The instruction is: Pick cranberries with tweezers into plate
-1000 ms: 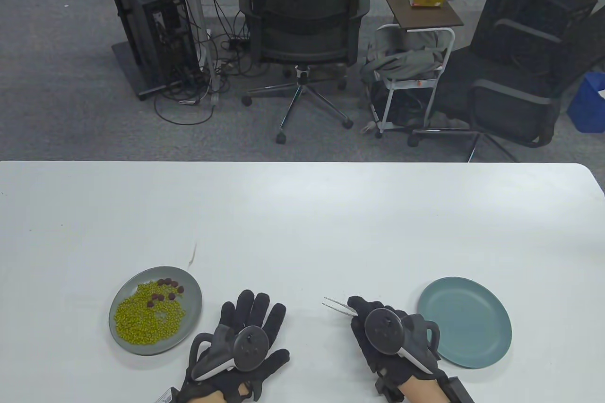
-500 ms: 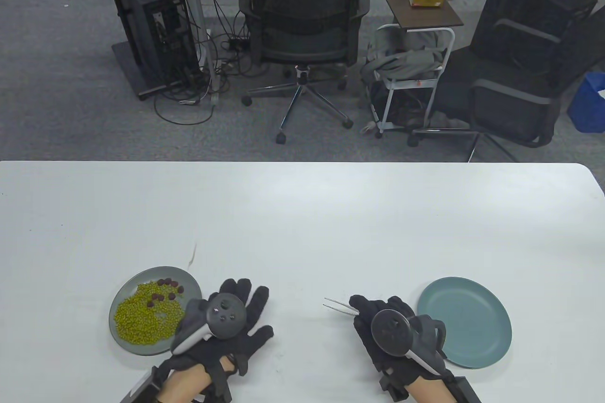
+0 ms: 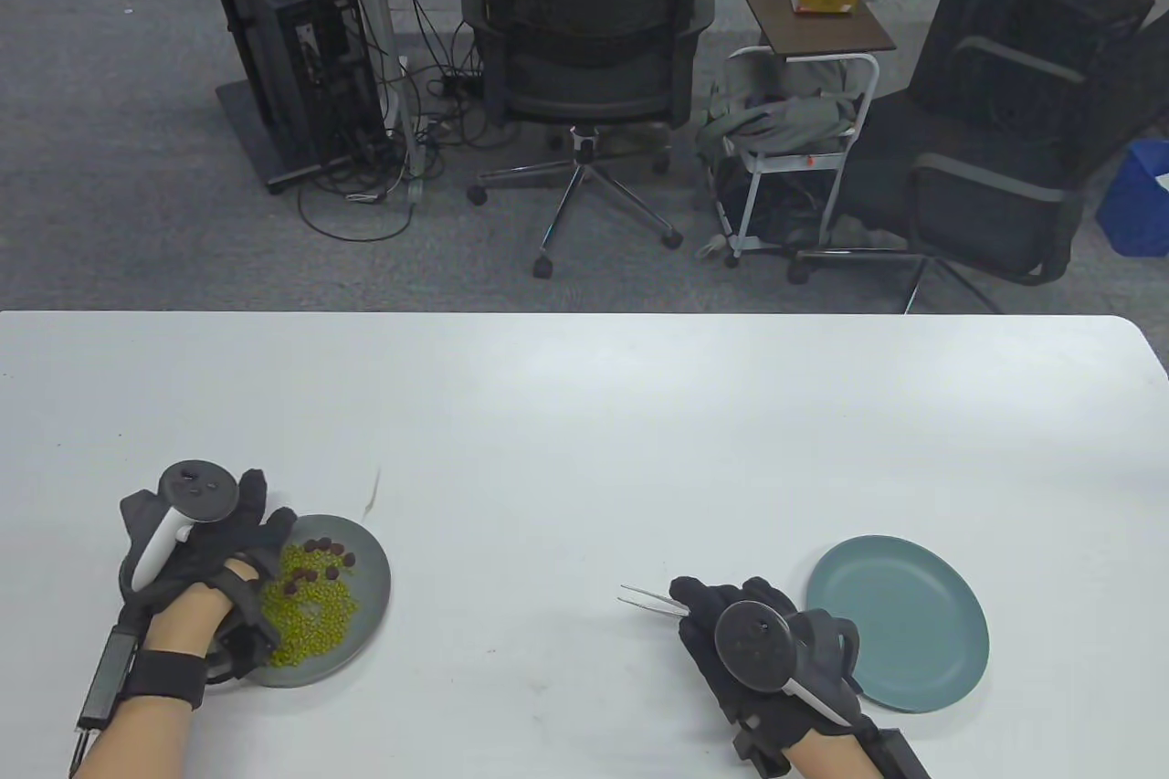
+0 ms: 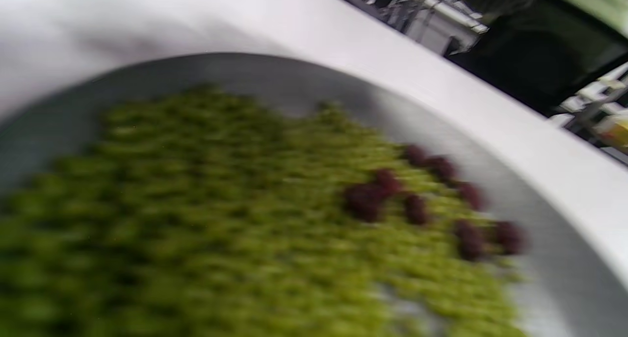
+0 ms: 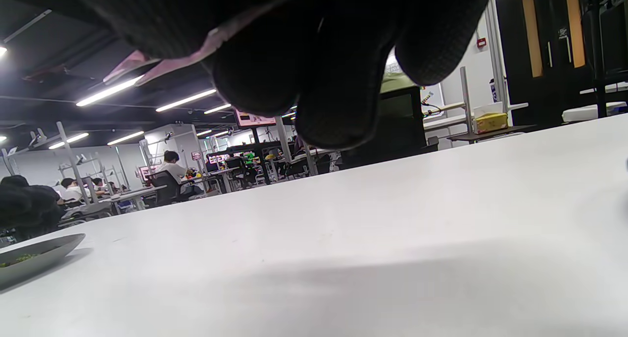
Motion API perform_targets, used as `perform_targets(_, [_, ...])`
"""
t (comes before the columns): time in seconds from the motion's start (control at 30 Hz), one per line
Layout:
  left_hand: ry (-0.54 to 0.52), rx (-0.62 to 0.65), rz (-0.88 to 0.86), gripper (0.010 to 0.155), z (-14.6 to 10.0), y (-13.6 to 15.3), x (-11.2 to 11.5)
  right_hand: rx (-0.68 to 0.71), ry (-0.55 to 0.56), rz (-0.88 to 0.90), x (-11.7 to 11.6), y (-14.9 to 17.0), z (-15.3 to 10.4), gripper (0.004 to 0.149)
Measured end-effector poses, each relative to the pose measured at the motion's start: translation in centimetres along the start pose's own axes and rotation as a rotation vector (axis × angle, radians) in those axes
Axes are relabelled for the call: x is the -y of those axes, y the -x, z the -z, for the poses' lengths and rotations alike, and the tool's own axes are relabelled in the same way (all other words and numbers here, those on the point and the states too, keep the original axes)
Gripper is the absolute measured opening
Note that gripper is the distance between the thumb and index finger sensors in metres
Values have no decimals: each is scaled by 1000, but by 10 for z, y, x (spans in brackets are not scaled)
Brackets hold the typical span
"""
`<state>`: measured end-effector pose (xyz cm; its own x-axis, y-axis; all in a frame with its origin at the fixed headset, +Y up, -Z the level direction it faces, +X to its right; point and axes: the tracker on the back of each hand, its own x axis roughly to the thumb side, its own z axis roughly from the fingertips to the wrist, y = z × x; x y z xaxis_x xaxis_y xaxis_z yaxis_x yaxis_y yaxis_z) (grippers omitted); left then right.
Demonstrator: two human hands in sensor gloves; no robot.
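Note:
A grey plate (image 3: 370, 578) at the front left holds a heap of green beans (image 3: 310, 615) with several dark red cranberries (image 3: 320, 560) along its far side. My left hand (image 3: 247, 560) lies over the plate's left rim; whether it grips the rim is unclear. The left wrist view shows the beans (image 4: 221, 219) and cranberries (image 4: 417, 199) close and blurred. My right hand (image 3: 699, 605) holds metal tweezers (image 3: 648, 601), prongs apart and empty, pointing left, between the two plates. An empty teal plate (image 3: 913, 624) lies just right of that hand.
The white table (image 3: 584, 414) stretches far beyond the plates. Office chairs and a small side table stand on the floor past its far edge. The right wrist view shows my gloved fingers (image 5: 333, 82) above the tabletop and the grey plate (image 5: 39, 251) far left.
My left hand has swung from the table between the plates, across the grey plate, to its left rim. My right hand with the tweezers has barely moved.

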<state>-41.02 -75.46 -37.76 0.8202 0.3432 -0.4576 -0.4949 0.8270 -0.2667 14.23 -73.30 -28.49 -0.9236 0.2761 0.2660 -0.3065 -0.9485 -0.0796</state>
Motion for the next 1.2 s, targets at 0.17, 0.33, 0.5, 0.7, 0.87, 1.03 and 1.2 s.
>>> perform_targets(0.17, [60, -136, -141, 64, 13, 36, 13, 14, -6, -13, 0, -2, -1, 52])
perform_targets(0.33, [62, -150, -87, 57, 15, 41, 15, 17, -20, -14, -2, -3, -1, 52])
perform_targets(0.5, [58, -143, 6, 45, 14, 30, 12, 11, -33, -15, -3, -1, 1, 52])
perform_targets(0.7, [66, -151, 17, 43, 9, 25, 11, 1, -36, -8, -2, 0, 0, 52])
perform_targets(0.87, [49, -103, -81, 43, -1, 21, 0, -14, -34, 0, 0, 4, 0, 51])
perform_targets(1.03, [105, -44, -300, 44, -8, 22, 5, -37, -3, 13, 4, 8, 0, 52])
perform_targets(1.2, [175, 146, -644, 47, -18, 9, 36, -69, 26, 30, 11, 18, 2, 52])
